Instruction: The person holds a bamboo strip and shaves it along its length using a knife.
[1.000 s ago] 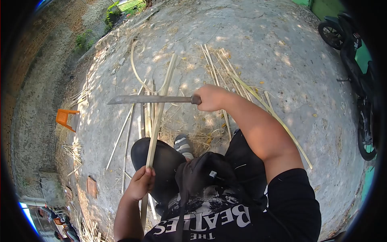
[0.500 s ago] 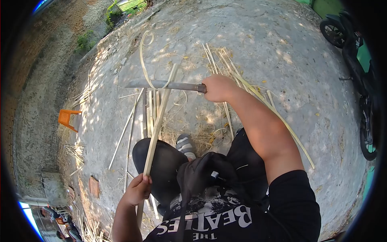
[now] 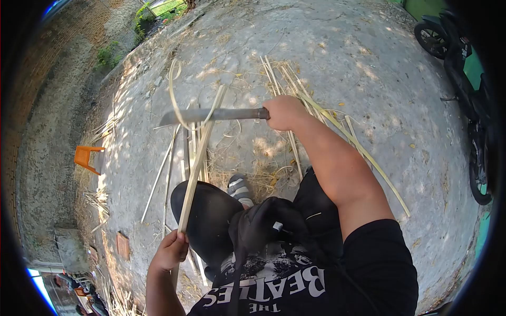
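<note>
My left hand is closed around the lower part of a long pale bamboo strip, which slants up past my knee. In my right hand is the handle of a machete, its broad blade pointing left. The blade crosses the strip near its upper end and touches it. A thin curled shaving loops up from that crossing, over the blade. Behind the strip, several bamboo lengths lie on the ground, partly hidden by my leg.
More bamboo strips lie ahead and to the right on the concrete ground. An orange plastic stool stands at left, near a brick and the wall. A motorbike is parked at far right.
The machete, strip and shaving have shifted slightly left and the blade tip tilts lower. The shaving's loop hangs lower. My left hand has moved a little left and down, still gripping the strip.
</note>
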{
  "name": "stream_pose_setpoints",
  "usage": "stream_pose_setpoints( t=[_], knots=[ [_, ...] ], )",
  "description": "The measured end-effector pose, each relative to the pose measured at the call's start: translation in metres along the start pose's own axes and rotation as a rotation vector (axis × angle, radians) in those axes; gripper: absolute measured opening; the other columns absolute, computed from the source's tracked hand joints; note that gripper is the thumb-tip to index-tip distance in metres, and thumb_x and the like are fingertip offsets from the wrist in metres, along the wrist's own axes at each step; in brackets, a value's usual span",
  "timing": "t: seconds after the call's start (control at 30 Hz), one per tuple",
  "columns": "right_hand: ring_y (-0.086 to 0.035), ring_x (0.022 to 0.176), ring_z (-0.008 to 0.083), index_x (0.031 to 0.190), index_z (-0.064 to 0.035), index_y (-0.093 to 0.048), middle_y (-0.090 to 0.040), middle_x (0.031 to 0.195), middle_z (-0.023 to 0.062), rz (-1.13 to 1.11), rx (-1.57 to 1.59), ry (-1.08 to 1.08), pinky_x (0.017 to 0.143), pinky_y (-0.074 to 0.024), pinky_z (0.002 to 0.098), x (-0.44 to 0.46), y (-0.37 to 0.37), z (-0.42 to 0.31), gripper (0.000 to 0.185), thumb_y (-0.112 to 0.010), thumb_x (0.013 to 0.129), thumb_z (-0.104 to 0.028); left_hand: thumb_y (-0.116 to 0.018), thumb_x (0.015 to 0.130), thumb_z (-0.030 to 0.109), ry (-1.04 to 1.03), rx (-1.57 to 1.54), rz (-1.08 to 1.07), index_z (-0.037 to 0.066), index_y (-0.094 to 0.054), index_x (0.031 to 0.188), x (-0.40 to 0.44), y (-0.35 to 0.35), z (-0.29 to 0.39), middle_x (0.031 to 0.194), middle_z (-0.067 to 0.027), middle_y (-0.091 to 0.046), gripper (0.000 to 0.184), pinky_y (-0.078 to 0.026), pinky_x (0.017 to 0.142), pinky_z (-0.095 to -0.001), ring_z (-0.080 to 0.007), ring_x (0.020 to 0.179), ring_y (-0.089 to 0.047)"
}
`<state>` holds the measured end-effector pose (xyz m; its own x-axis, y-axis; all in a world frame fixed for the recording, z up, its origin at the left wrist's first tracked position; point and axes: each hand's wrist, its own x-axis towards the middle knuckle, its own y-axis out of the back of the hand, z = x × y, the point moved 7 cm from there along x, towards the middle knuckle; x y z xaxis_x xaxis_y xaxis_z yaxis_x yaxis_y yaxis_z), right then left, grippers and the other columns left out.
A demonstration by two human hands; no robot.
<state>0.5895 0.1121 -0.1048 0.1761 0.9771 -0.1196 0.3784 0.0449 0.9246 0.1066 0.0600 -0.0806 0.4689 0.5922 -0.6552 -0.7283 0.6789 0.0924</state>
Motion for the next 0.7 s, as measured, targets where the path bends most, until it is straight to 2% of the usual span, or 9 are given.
stream_pose_setpoints(
  t=[0.03,0.13,0.23,0.33,0.43,0.53,0.63,0.7],
  knots=[
    [-0.074,0.095,0.0332,0.099,-0.0156,-0.076,-0.075,0.094,0.0101,0.027,0.080,-0.167,0.081,-0.0579,0.0493,0.003,0.008,0.025,0.018,-0.067,0.084,-0.018,-0.048,0.114,0.032,0.000,-0.015,0.046,0.009,-0.057,0.103,-0.009,0.008,0.004,0.065,0.0065,-0.041,0.027,-0.025,0.046,-0.0242,-0.0053,0.050,-0.032],
    [-0.074,0.095,0.0330,0.100,-0.0149,-0.076,-0.075,0.095,0.0108,0.041,-0.020,-0.130,0.081,-0.0576,0.0494,-0.004,0.015,0.020,0.018,-0.066,0.085,-0.018,-0.049,0.113,0.033,0.050,0.000,0.032,0.009,-0.057,0.102,-0.007,0.005,-0.006,0.065,0.0069,-0.041,0.028,-0.025,0.046,-0.0241,-0.0051,0.049,-0.032],
    [-0.074,0.095,0.0328,0.099,-0.0148,-0.076,-0.075,0.094,0.0119,-0.015,0.065,-0.180,0.081,-0.0576,0.0494,-0.011,0.017,-0.002,0.018,-0.066,0.084,-0.018,-0.048,0.114,0.033,0.082,-0.045,0.024,0.010,-0.057,0.101,-0.002,0.003,-0.012,0.065,0.0060,-0.042,0.027,-0.026,0.046,-0.0245,-0.0056,0.049,-0.033],
    [-0.074,0.095,0.0336,0.099,-0.0151,-0.076,-0.075,0.093,0.0121,-0.041,0.185,-0.039,0.082,-0.0577,0.0498,-0.001,-0.004,-0.011,0.019,-0.068,0.082,-0.019,-0.048,0.114,0.034,0.028,-0.043,0.009,0.010,-0.057,0.101,0.002,-0.003,-0.009,0.065,0.0056,-0.042,0.028,-0.028,0.046,-0.0248,-0.0060,0.049,-0.034],
    [-0.072,0.085,0.0367,0.093,-0.0128,-0.074,-0.073,0.086,0.0141,-0.060,0.118,0.180,0.075,-0.0558,0.0518,-0.011,-0.008,-0.050,0.016,-0.069,0.080,-0.021,-0.048,0.114,0.035,-0.023,-0.033,-0.029,0.011,-0.057,0.101,0.014,-0.018,0.006,0.065,0.0057,-0.042,0.029,-0.029,0.046,-0.0249,-0.0062,0.049,-0.034],
    [-0.071,0.082,0.0383,0.092,-0.0131,-0.073,-0.073,0.083,0.0139,-0.039,-0.075,0.372,0.074,-0.0551,0.0522,-0.023,-0.012,-0.093,0.017,-0.069,0.078,-0.021,-0.049,0.113,0.035,-0.044,0.040,-0.031,0.011,-0.057,0.101,0.024,-0.023,0.011,0.065,0.0058,-0.042,0.028,-0.028,0.046,-0.0250,-0.0060,0.050,-0.035],
    [-0.071,0.082,0.0392,0.091,-0.0130,-0.072,-0.072,0.082,0.0145,0.066,-0.096,0.330,0.074,-0.0547,0.0526,-0.013,-0.001,-0.055,0.016,-0.068,0.078,-0.021,-0.049,0.113,0.033,0.016,0.026,-0.049,0.011,-0.057,0.101,0.013,-0.012,0.006,0.065,0.0065,-0.041,0.027,-0.028,0.047,-0.0248,-0.0052,0.051,-0.034],
    [-0.074,0.093,0.0350,0.102,-0.0155,-0.075,-0.075,0.094,0.0137,0.052,0.146,-0.171,0.082,-0.0574,0.0485,0.002,0.000,0.027,0.021,-0.067,0.083,-0.019,-0.049,0.113,0.031,0.079,-0.012,-0.072,0.010,-0.057,0.101,-0.009,0.005,0.005,0.066,0.0071,-0.040,0.026,-0.028,0.048,-0.0247,-0.0048,0.052,-0.033]
  ],
)
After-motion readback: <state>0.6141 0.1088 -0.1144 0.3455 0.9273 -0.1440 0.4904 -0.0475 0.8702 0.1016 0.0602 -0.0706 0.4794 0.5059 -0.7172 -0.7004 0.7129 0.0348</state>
